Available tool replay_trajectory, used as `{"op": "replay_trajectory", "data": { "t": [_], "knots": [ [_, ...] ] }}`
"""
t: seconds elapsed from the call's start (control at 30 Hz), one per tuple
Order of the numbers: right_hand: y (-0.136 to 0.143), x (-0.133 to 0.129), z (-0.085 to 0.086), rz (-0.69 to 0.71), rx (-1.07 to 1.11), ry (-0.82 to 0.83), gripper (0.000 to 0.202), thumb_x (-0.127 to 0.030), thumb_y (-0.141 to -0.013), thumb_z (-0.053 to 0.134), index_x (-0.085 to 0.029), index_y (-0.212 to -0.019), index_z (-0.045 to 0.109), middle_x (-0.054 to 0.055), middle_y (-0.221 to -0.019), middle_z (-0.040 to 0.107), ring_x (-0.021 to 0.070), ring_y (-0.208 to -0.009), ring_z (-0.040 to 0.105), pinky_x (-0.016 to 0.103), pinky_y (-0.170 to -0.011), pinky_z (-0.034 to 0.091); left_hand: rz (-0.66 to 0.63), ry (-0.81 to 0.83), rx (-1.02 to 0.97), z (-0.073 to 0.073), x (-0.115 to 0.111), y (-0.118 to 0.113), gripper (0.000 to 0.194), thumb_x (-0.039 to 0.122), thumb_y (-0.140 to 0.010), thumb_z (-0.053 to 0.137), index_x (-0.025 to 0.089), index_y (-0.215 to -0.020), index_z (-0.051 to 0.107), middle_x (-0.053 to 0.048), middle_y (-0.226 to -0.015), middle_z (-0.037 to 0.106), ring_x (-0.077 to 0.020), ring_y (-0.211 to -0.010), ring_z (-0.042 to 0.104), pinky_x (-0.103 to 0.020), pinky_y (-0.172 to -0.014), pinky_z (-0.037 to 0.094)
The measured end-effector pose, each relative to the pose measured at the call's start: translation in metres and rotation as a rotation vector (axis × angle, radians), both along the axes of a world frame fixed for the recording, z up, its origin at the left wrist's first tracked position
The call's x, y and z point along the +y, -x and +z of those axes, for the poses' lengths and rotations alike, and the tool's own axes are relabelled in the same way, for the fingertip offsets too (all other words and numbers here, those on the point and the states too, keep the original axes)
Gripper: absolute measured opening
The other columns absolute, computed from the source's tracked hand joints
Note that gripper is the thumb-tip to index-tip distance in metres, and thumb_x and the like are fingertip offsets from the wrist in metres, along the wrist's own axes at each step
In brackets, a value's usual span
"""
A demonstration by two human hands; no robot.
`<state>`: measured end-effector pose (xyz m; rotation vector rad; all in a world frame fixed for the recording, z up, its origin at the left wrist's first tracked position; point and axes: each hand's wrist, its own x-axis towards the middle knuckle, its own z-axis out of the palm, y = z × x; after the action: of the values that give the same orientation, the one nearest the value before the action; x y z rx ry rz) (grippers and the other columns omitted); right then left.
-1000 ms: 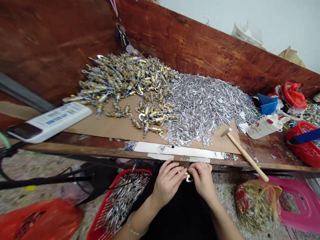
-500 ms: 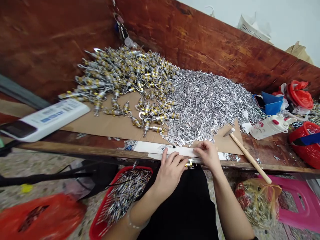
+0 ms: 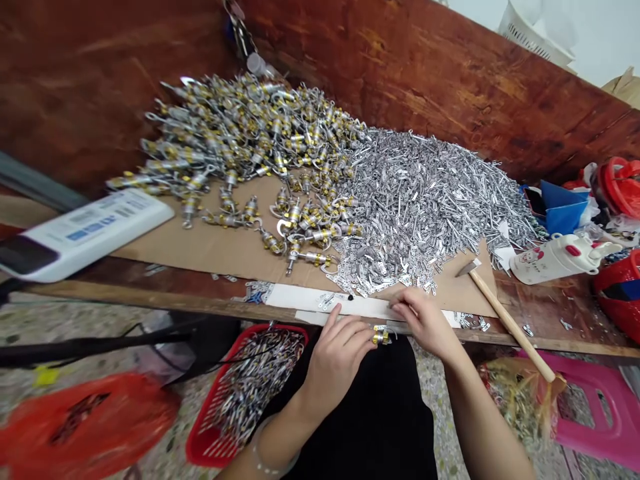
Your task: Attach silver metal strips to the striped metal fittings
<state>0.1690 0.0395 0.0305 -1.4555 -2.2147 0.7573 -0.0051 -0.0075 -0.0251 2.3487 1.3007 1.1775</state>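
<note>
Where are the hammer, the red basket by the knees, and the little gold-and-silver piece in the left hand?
hammer [image 3: 510,323], head view, on its wooden handle
red basket [image 3: 280,329], head view, on its far rim
gold-and-silver piece [image 3: 381,337], head view, on its gold band

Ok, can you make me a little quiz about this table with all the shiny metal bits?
1. True or false: the left hand holds a small gold and silver clip.
2. What does the right hand touch? A) the hammer B) the white strip at the table edge C) the white bottle
3. Fill in: the basket below the table, by the person's left arm, is coloured ____.

Key: 1 true. 2 B. 3 red.
</note>
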Motion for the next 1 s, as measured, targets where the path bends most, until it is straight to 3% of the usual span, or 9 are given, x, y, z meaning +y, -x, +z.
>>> {"op": "replay_trajectory", "data": {
  "t": [0.17, 0.4, 0.47, 0.53, 0.6, 0.67, 0.8, 0.9, 1.0],
  "knots": [
    [0.008, -0.031, -0.018, -0.018, -0.072, -0.039, 0.012, -0.013, -0.084, 0.052, -0.020, -0.080, 0.061, 0.003, -0.077, 0.060, 0.0182, -0.078, 0.050, 0.030, -0.071, 0.040, 0.008, -0.045, -0.029, -0.002, 0.000, 0.002, 0.010, 0.016, -0.086, 0.052, 0.019, -0.090, 0.061, -0.001, -0.082, 0.067, -0.0171, -0.086, 0.061, -0.046, -0.094, 0.044],
    [0.015, -0.018, -0.022, -0.101, -0.046, 0.054, 0.014, -0.016, -0.082, 0.053, -0.021, -0.074, 0.064, 0.002, -0.074, 0.064, 0.0182, -0.074, 0.055, 0.031, -0.072, 0.041, 0.015, -0.062, -0.066, -0.002, -0.001, 0.001, 0.010, 0.015, -0.084, 0.054, 0.019, -0.088, 0.062, 0.000, -0.082, 0.068, -0.0167, -0.086, 0.063, -0.042, -0.092, 0.048],
    [-0.007, -0.010, -0.020, -0.223, 0.056, 0.056, 0.017, -0.022, -0.085, 0.048, -0.021, -0.079, 0.064, 0.003, -0.078, 0.065, 0.0179, -0.076, 0.057, 0.031, -0.072, 0.043, 0.020, -0.052, -0.063, 0.001, -0.001, 0.001, 0.010, 0.015, -0.084, 0.054, 0.019, -0.087, 0.062, 0.000, -0.081, 0.068, -0.0170, -0.086, 0.063, -0.045, -0.093, 0.046],
    [-0.043, -0.001, -0.021, -0.477, 0.050, -0.078, 0.022, -0.031, -0.086, 0.044, -0.019, -0.089, 0.061, 0.007, -0.087, 0.064, 0.0203, -0.080, 0.057, 0.033, -0.072, 0.043, 0.022, -0.034, -0.061, 0.003, -0.001, 0.000, 0.010, 0.014, -0.084, 0.054, 0.019, -0.086, 0.062, 0.000, -0.080, 0.068, -0.0168, -0.084, 0.063, -0.047, -0.095, 0.045],
    [-0.085, 0.010, -0.024, -0.771, -0.191, -0.296, 0.032, -0.041, -0.081, 0.047, -0.015, -0.099, 0.058, 0.015, -0.103, 0.057, 0.0270, -0.093, 0.052, 0.040, -0.076, 0.041, 0.020, -0.020, -0.062, 0.005, -0.001, 0.000, 0.011, 0.013, -0.084, 0.053, 0.019, -0.085, 0.062, 0.000, -0.080, 0.068, -0.0165, -0.083, 0.063, -0.048, -0.095, 0.044],
    [-0.120, 0.019, -0.028, -0.885, -0.409, -0.332, 0.041, -0.048, -0.079, 0.046, -0.013, -0.097, 0.057, 0.020, -0.100, 0.055, 0.0315, -0.093, 0.049, 0.044, -0.075, 0.038, 0.018, -0.018, -0.063, 0.006, -0.001, 0.000, 0.012, 0.013, -0.084, 0.052, 0.019, -0.084, 0.063, 0.000, -0.079, 0.067, -0.0164, -0.083, 0.063, -0.049, -0.096, 0.044],
    [-0.136, 0.020, -0.026, -0.827, -0.480, -0.324, 0.040, -0.048, -0.085, 0.034, -0.015, -0.085, 0.057, 0.017, -0.086, 0.057, 0.0281, -0.083, 0.052, 0.040, -0.071, 0.038, 0.010, -0.008, -0.057, 0.006, 0.000, 0.000, 0.014, 0.013, -0.084, 0.052, 0.020, -0.085, 0.063, 0.000, -0.079, 0.067, -0.0158, -0.082, 0.063, -0.050, -0.098, 0.042],
    [-0.098, -0.008, -0.015, -0.746, -0.428, -0.297, 0.040, -0.045, -0.090, 0.026, -0.018, -0.089, 0.054, 0.010, -0.076, 0.058, 0.0221, -0.069, 0.055, 0.031, -0.060, 0.040, 0.007, 0.000, -0.054, 0.006, 0.000, 0.000, 0.013, 0.013, -0.084, 0.053, 0.020, -0.084, 0.064, 0.000, -0.079, 0.067, -0.0154, -0.081, 0.063, -0.049, -0.097, 0.043],
    [-0.046, -0.047, -0.006, -0.382, -0.275, -0.035, 0.032, -0.041, -0.093, 0.028, -0.023, -0.092, 0.054, 0.000, -0.057, 0.057, 0.0162, -0.048, 0.054, 0.025, -0.048, 0.037, 0.015, -0.015, -0.037, 0.006, 0.000, 0.001, 0.012, 0.013, -0.084, 0.053, 0.019, -0.085, 0.063, 0.000, -0.079, 0.067, -0.0155, -0.082, 0.062, -0.048, -0.097, 0.043]
  ]
}}
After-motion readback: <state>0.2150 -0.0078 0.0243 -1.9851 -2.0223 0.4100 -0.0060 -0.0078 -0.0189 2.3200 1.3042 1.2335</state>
